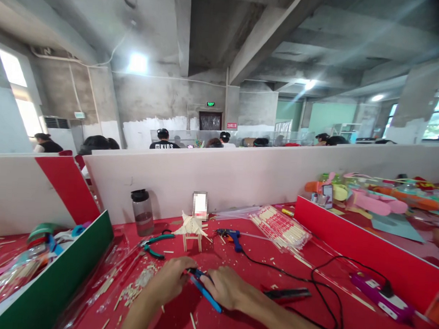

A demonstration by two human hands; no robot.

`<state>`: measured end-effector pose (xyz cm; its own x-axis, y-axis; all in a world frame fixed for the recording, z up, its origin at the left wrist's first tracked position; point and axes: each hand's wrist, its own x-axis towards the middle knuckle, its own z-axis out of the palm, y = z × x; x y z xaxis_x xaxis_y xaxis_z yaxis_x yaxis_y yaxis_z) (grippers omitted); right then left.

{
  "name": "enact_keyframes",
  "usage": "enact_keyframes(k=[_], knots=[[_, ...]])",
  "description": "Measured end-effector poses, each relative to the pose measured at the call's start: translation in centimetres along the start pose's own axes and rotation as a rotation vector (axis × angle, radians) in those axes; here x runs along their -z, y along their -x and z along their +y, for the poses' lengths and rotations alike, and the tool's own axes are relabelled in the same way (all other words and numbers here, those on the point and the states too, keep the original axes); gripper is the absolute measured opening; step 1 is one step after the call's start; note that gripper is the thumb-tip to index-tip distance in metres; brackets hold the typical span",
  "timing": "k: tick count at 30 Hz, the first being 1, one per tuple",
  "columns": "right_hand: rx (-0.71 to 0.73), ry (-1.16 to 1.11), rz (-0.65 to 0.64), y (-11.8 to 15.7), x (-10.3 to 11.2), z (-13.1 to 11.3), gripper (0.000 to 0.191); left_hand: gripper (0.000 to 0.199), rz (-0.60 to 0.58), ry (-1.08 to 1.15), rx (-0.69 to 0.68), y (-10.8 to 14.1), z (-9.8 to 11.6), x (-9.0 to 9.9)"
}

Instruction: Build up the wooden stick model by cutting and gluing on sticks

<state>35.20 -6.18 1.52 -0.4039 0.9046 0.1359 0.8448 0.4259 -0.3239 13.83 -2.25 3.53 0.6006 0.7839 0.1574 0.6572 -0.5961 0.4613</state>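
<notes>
Near the front middle of the red table (249, 293), my right hand (225, 286) is closed round the handles of blue pliers (207, 295). My left hand (175, 276) is closed in a pinch at the dark jaw end of the pliers; whatever lies between its fingertips is too small to make out. Just beyond both hands stands a small model of pale wooden sticks (193, 232), upright on thin legs. Green-handled cutters (154, 252) lie left of the model, and a blue glue gun (234, 239) rests to its right.
A dark bottle (142, 214) stands back left. Bundled sticks (280, 226) lie back right. A black cable runs to a purple power strip (381, 298). A black-and-red tool (288, 293) lies near my right forearm. Wood scraps (135, 288) lie left. Low partitions enclose the table; people sit beyond.
</notes>
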Motion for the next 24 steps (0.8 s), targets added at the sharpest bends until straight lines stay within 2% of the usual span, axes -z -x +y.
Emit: enact_keyframes(k=[6,12,17,21,24], knots=[[0.001,0.096,0.012,-0.3,0.7,-0.3,0.064,0.037,0.064,0.101,0.027,0.3,-0.3,0.6],[-0.079,0.173,0.016,0.6,1.4,1.1,0.062,0.033,0.198,0.379,0.121,-0.2,-3.0,1.1],[-0.186,0.206,0.065,0.2,1.9,2.6,0.055,0.028,0.357,0.517,0.183,-1.1,-4.3,0.2],[-0.259,0.25,0.109,-0.9,0.9,3.1,0.054,0.03,0.463,0.637,0.163,-1.3,-3.6,-0.4],[-0.291,0.272,0.125,-1.6,-0.6,2.9,0.054,0.028,0.492,0.608,0.145,-1.3,-3.1,-0.5]])
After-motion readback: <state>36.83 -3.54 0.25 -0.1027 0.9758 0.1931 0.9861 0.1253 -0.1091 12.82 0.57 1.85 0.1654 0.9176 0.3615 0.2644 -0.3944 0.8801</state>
